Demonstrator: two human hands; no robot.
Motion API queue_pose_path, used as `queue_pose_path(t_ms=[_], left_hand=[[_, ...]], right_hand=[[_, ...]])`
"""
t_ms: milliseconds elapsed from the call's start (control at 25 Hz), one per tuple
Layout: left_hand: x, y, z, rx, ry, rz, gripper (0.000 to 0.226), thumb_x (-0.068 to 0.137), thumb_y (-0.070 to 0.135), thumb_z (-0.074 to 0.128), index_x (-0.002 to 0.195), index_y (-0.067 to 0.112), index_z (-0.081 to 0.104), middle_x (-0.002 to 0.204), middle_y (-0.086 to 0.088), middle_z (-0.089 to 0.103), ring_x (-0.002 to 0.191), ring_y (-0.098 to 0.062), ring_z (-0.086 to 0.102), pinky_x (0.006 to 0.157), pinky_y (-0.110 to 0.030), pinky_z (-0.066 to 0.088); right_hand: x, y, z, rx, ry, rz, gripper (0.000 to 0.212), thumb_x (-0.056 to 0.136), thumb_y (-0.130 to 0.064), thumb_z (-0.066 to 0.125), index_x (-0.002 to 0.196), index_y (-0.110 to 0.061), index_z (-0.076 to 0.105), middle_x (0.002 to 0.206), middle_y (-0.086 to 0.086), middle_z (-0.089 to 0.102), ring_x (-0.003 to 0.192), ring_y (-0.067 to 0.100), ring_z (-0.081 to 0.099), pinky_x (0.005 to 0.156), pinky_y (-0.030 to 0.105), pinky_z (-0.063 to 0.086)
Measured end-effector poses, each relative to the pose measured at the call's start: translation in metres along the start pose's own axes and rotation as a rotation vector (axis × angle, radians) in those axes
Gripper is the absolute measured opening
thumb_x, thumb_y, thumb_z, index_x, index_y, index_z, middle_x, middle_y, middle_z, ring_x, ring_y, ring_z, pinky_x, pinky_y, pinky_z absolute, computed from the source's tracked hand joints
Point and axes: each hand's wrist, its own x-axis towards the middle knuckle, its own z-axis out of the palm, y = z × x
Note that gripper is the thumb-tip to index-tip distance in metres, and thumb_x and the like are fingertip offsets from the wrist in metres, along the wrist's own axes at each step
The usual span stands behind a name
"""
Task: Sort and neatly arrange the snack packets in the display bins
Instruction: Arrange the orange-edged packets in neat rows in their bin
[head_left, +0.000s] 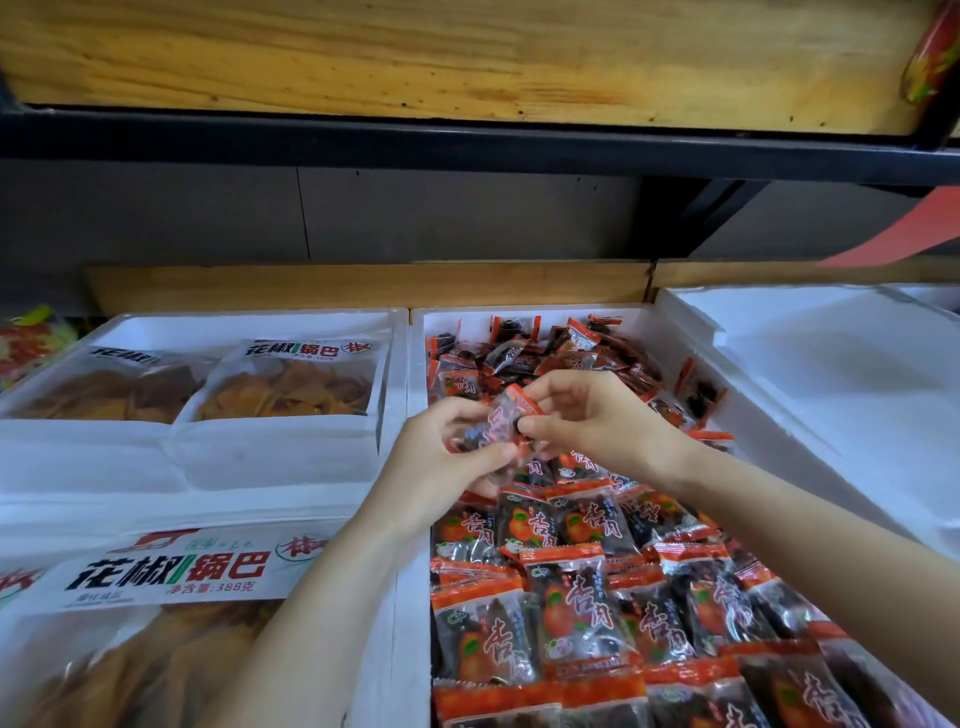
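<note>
As it is squared for placing, one apricot packet (506, 418) hangs above the foam bin (418, 364).
Left hand (441, 462) and right hand (592, 415) each pinch an end, probably to match the label-up near rows (571, 597); the far heap (545, 353) lies unsorted.

1. Across the top of your frame runs a pale wooden shelf board (415, 57).
2. Right under it, a black metal rail (363, 140) spans the full width.
3. Mid-frame, you've got a dim grey back panel (208, 213).
4. Below that sits a low wooden ledge (363, 286), and a red strip (909, 228) slants at the right edge.
</note>
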Motion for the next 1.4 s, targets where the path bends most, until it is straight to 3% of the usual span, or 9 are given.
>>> queue_pose_path(t_ms=[120, 240, 400, 560, 760, 960, 1120, 1240, 1400], left_hand=[[-0.002, 0.005, -0.002, -0.025, 0.152, -0.002, 0.016, 0.079, 0.019, 0.075, 0.09, 0.024, 0.064, 0.085, 0.002, 0.071, 0.065, -0.009, 0.065, 0.057, -0.017, 0.051], [-0.005, 0.008, 0.008, 0.007, 0.146, 0.061, 0.018, 0.079, 0.019, 0.075, 0.092, 0.028, 0.067, 0.089, 0.007, 0.072, 0.084, -0.007, 0.069, 0.071, -0.016, 0.053], [-0.003, 0.025, 0.029, 0.202, 0.085, 0.187, 0.031, 0.074, 0.018, 0.079, 0.098, 0.027, 0.062, 0.088, 0.008, 0.068, 0.072, -0.003, 0.065, 0.066, -0.014, 0.05], [0.021, 0.043, 0.051, 0.298, 0.05, 0.285, 0.038, 0.067, 0.022, 0.083, 0.084, 0.03, 0.05, 0.081, 0.007, 0.06, 0.069, -0.009, 0.059, 0.069, -0.025, 0.052], [0.065, 0.023, 0.07, 0.567, -0.106, 0.283, 0.019, 0.095, 0.028, 0.056, 0.112, 0.022, 0.053, 0.112, 0.004, 0.056, 0.091, -0.007, 0.057, 0.079, -0.019, 0.046], [0.09, -0.024, 0.069, 1.082, -0.517, 0.085, 0.058, 0.098, 0.043, 0.045, 0.148, 0.02, 0.03, 0.154, -0.002, 0.029, 0.142, -0.02, 0.028, 0.115, -0.039, 0.026], [0.093, -0.03, 0.06, 1.066, -0.558, 0.044, 0.062, 0.095, 0.045, 0.051, 0.147, 0.023, 0.028, 0.153, 0.0, 0.032, 0.137, -0.02, 0.034, 0.112, -0.037, 0.03], [0.094, -0.033, 0.054, 1.054, -0.588, 0.071, 0.06, 0.094, 0.044, 0.052, 0.147, 0.025, 0.028, 0.152, 0.001, 0.033, 0.136, -0.019, 0.036, 0.111, -0.036, 0.031], [0.096, -0.037, 0.054, 1.047, -0.604, 0.076, 0.059, 0.095, 0.044, 0.05, 0.147, 0.028, 0.027, 0.152, 0.001, 0.031, 0.136, -0.02, 0.035, 0.112, -0.037, 0.03]], right_hand=[[-0.01, 0.0, -0.008, 0.096, 0.076, 0.052, 0.01, 0.085, 0.0, 0.063, 0.09, -0.008, 0.064, 0.079, 0.01, 0.064, 0.06, 0.005, 0.061, 0.056, 0.015, 0.05], [-0.018, 0.005, -0.019, -0.003, 0.109, 0.021, 0.017, 0.083, -0.003, 0.066, 0.098, -0.011, 0.063, 0.085, 0.006, 0.066, 0.071, 0.016, 0.064, 0.067, 0.022, 0.055], [-0.028, 0.002, -0.031, -0.271, 0.052, -0.068, 0.038, 0.077, -0.014, 0.074, 0.109, -0.026, 0.057, 0.092, -0.011, 0.062, 0.079, 0.005, 0.062, 0.074, 0.025, 0.055], [-0.025, -0.002, -0.051, -0.336, 0.081, -0.137, 0.029, 0.075, -0.026, 0.075, 0.1, -0.03, 0.062, 0.092, -0.003, 0.067, 0.076, 0.015, 0.062, 0.072, 0.033, 0.054], [-0.004, 0.036, -0.096, -0.331, 0.273, 0.05, 0.02, 0.085, -0.02, 0.067, 0.104, -0.023, 0.06, 0.093, -0.007, 0.064, 0.075, 0.003, 0.059, 0.066, 0.019, 0.045], [0.015, 0.07, -0.098, -0.45, 0.0, 0.283, 0.023, 0.093, -0.012, 0.053, 0.116, -0.011, 0.059, 0.097, 0.012, 0.066, 0.076, 0.014, 0.053, 0.065, 0.024, 0.041], [0.02, 0.089, -0.089, -0.515, -0.252, 0.316, 0.026, 0.097, -0.013, 0.045, 0.109, 0.006, 0.057, 0.081, 0.009, 0.049, 0.063, 0.013, 0.039, 0.053, 0.019, 0.032], [0.018, 0.097, -0.085, -0.635, -0.301, 0.229, 0.023, 0.098, -0.018, 0.043, 0.111, -0.006, 0.058, 0.093, 0.006, 0.058, 0.08, 0.018, 0.054, 0.071, 0.027, 0.043], [0.017, 0.106, -0.083, -0.725, -0.252, 0.131, 0.019, 0.098, -0.018, 0.044, 0.106, -0.011, 0.06, 0.102, 0.003, 0.054, 0.098, 0.02, 0.049, 0.084, 0.033, 0.04]])
